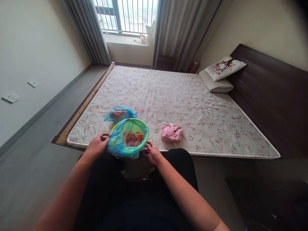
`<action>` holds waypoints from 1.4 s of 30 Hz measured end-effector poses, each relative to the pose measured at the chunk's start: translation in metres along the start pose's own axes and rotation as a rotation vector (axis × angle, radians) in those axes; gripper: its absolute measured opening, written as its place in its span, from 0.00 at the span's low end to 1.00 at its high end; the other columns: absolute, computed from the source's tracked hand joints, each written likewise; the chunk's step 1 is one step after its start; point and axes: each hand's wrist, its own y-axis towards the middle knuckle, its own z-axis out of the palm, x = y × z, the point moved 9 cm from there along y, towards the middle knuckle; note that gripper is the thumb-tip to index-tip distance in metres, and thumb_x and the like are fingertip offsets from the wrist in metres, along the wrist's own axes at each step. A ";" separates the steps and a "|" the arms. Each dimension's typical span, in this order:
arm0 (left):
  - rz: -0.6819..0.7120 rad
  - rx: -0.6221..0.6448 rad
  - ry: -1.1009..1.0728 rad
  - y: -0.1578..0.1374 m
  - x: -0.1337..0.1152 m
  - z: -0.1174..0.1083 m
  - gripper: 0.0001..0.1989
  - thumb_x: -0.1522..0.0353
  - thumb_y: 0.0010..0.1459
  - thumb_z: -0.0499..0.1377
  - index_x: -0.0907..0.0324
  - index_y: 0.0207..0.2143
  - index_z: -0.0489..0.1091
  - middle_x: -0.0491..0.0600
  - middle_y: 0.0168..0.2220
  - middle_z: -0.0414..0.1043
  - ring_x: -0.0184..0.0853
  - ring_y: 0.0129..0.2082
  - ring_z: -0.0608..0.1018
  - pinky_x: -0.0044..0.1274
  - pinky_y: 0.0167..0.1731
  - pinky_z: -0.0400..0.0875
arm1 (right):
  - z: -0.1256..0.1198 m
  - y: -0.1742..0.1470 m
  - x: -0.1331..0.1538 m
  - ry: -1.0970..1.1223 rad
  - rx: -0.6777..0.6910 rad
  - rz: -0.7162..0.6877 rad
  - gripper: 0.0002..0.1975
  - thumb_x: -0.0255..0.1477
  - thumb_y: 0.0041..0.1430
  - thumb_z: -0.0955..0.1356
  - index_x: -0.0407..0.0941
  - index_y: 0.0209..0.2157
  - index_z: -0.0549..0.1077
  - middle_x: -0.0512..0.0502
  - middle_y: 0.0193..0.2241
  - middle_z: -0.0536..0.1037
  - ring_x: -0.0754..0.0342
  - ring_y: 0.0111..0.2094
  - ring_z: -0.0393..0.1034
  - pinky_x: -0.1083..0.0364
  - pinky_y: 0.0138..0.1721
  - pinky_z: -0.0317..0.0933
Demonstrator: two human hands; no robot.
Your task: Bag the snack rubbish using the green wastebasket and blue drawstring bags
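In front of my lap I hold a light-green plastic basket at the mattress's near edge, its open top tilted toward me. A thin blue plastic bag is pulled over its left and near side. Something orange and reddish shows inside, too unclear to name. My left hand has its fingers closed on the bag at the left side. Curled against the basket's lower right side is my right hand, its fingertips partly hidden underneath. Just behind lies another blue bag with reddish contents.
A crumpled pink cloth lies to the right on the letter-printed mattress. At the far right, a tree-print pillow leans on a pale cushion by the dark headboard. A wooden bed rail runs along the left; a window is beyond.
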 end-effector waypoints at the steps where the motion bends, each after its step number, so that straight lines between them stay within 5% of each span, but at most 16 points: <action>1: -0.009 0.030 -0.030 -0.001 0.001 0.005 0.23 0.57 0.44 0.70 0.56 0.43 0.79 0.51 0.31 0.81 0.37 0.26 0.78 0.24 0.25 0.68 | 0.000 0.002 0.000 0.004 -0.013 0.002 0.27 0.35 0.49 0.79 0.50 0.48 0.69 0.53 0.35 0.79 0.58 0.29 0.73 0.58 0.32 0.69; 6: -0.073 0.110 -0.259 -0.006 0.003 0.025 0.37 0.53 0.39 0.75 0.61 0.51 0.76 0.47 0.28 0.77 0.35 0.25 0.76 0.23 0.23 0.69 | -0.018 0.013 -0.011 0.053 -0.178 0.042 0.24 0.30 0.50 0.77 0.49 0.45 0.66 0.55 0.31 0.79 0.58 0.27 0.73 0.58 0.31 0.68; 12: -0.120 0.203 -0.417 -0.011 -0.002 0.041 0.41 0.56 0.37 0.77 0.63 0.53 0.76 0.46 0.30 0.75 0.32 0.27 0.76 0.21 0.24 0.70 | -0.023 0.021 -0.005 0.093 -0.181 0.002 0.15 0.27 0.49 0.75 0.47 0.37 0.68 0.53 0.27 0.78 0.57 0.27 0.73 0.59 0.30 0.68; 27: 0.152 -0.093 -0.147 -0.014 -0.028 0.019 0.28 0.57 0.56 0.66 0.57 0.58 0.73 0.49 0.42 0.74 0.29 0.24 0.78 0.23 0.25 0.75 | -0.039 -0.046 0.044 0.094 -0.264 -0.248 0.23 0.30 0.44 0.81 0.48 0.36 0.66 0.55 0.31 0.76 0.57 0.32 0.74 0.57 0.31 0.71; 33: 0.174 -0.069 -0.279 -0.011 -0.042 0.032 0.28 0.58 0.54 0.69 0.57 0.55 0.74 0.48 0.40 0.73 0.29 0.23 0.77 0.23 0.24 0.75 | -0.044 -0.050 0.040 0.043 -0.342 -0.189 0.27 0.27 0.43 0.80 0.48 0.42 0.66 0.54 0.29 0.77 0.55 0.28 0.74 0.58 0.25 0.69; 37: 0.068 -0.029 -0.505 -0.006 -0.041 0.048 0.31 0.59 0.48 0.72 0.58 0.54 0.73 0.47 0.39 0.74 0.29 0.26 0.77 0.23 0.26 0.76 | -0.036 -0.051 0.038 -0.004 -0.338 -0.184 0.28 0.26 0.45 0.78 0.49 0.46 0.64 0.56 0.26 0.75 0.53 0.25 0.74 0.56 0.23 0.70; 42: 0.007 -0.036 -0.748 0.006 -0.056 0.055 0.29 0.63 0.45 0.73 0.58 0.50 0.72 0.44 0.35 0.74 0.26 0.23 0.73 0.18 0.21 0.68 | -0.018 -0.053 0.002 -0.003 -0.318 -0.019 0.27 0.24 0.47 0.75 0.50 0.46 0.63 0.58 0.24 0.74 0.56 0.19 0.70 0.54 0.21 0.73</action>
